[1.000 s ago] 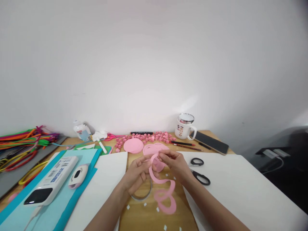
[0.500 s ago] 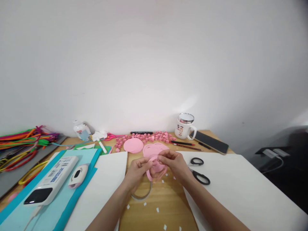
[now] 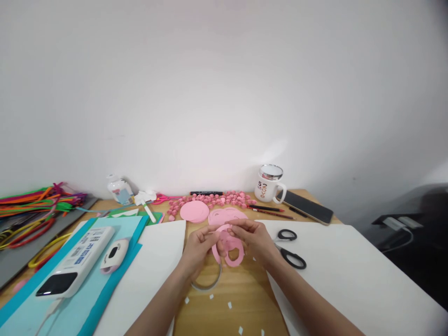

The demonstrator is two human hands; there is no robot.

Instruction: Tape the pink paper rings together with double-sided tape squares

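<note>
Both hands meet over the wooden table. My left hand pinches a curling pink paper strip between thumb and fingers. From the other side, my right hand has its fingers closed on the same strip. A wider pink paper loop shows just below the fingertips. Behind the hands lie overlapping pink paper pieces, beside a stack of pink paper circles. A thin grey ring-like strip sits on the table under my left hand.
Black-handled scissors lie on white paper at right. Behind stand a mug and many rolled pink pieces. A power bank rests on blue sheets at left. Small white scraps dot the table.
The pink paper under the fingers has turned, and an open loop now shows below them. My fingers have shifted only slightly and still hold the strip.
</note>
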